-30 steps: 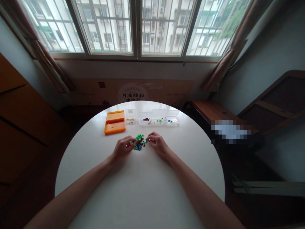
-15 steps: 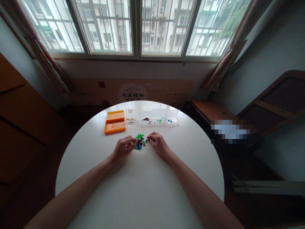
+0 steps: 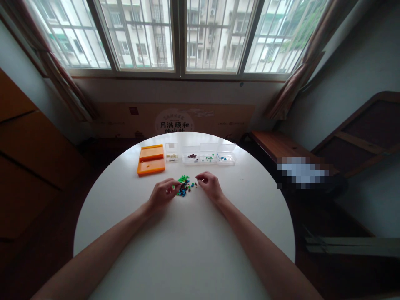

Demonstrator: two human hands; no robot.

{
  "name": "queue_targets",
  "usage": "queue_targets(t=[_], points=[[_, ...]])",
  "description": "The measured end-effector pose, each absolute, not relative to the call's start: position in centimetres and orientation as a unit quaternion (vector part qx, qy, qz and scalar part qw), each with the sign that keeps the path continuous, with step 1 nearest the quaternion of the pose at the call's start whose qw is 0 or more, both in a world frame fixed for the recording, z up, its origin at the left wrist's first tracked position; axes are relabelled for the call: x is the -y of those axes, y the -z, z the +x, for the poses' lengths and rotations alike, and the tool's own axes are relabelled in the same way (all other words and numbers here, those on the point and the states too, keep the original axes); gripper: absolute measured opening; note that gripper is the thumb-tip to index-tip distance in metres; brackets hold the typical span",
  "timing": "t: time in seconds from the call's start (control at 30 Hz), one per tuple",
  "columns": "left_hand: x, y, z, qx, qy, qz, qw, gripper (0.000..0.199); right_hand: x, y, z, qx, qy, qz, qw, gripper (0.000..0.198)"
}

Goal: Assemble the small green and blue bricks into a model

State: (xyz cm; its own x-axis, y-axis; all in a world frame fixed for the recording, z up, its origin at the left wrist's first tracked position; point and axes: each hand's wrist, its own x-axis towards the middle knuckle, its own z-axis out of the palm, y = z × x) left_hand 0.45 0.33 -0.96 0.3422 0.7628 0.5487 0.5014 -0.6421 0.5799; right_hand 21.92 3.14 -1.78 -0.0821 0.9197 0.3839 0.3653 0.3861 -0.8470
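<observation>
A small pile of green, blue and dark brown plastic pieces [image 3: 183, 187] lies on the round white table [image 3: 193, 246]. My left hand [image 3: 162, 191] rests at the pile's left edge, thumb and fingers brought together over the pieces; what is between them, if anything, is too small to make out. Just right of the pile, my right hand [image 3: 210, 184] is raised slightly with its fingers curled and the tips close together. Whether a small piece is pinched there cannot be seen. A loose dark piece [image 3: 196, 184] lies beneath the right fingertips.
Behind the pile stand an open orange case [image 3: 151, 167], a small clear box [image 3: 171, 148] with pale pieces, and a clear divided box [image 3: 204, 162] holding dark, green and blue pieces in separate compartments. A wooden bench [image 3: 275, 143] is beyond the table's right side.
My right hand has shifted a little right and away from the pile, uncovering a small dark piece. My left hand has stayed nearly still.
</observation>
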Motion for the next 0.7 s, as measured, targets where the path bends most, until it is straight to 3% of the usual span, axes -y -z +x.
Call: queue_targets(t=[0.1, 0.23, 0.7], points=[[-0.4, 1.2, 0.4, -0.380, -0.427, 0.805, 0.159, 0.014, -2.6, 1.2, 21.4, 0.613, -0.447, -0.423, 0.495, 0.011], [-0.3, 1.2, 0.4, -0.343, -0.429, 0.818, 0.170, 0.013, -1.5, 0.3, 20.7, 0.546, -0.636, -0.334, 0.431, 0.028], [0.2, 0.6, 0.5, -0.287, -0.393, 0.865, 0.120, 0.014, -0.8, 0.2, 20.2, 0.528, -0.691, -0.297, 0.395, 0.030]])
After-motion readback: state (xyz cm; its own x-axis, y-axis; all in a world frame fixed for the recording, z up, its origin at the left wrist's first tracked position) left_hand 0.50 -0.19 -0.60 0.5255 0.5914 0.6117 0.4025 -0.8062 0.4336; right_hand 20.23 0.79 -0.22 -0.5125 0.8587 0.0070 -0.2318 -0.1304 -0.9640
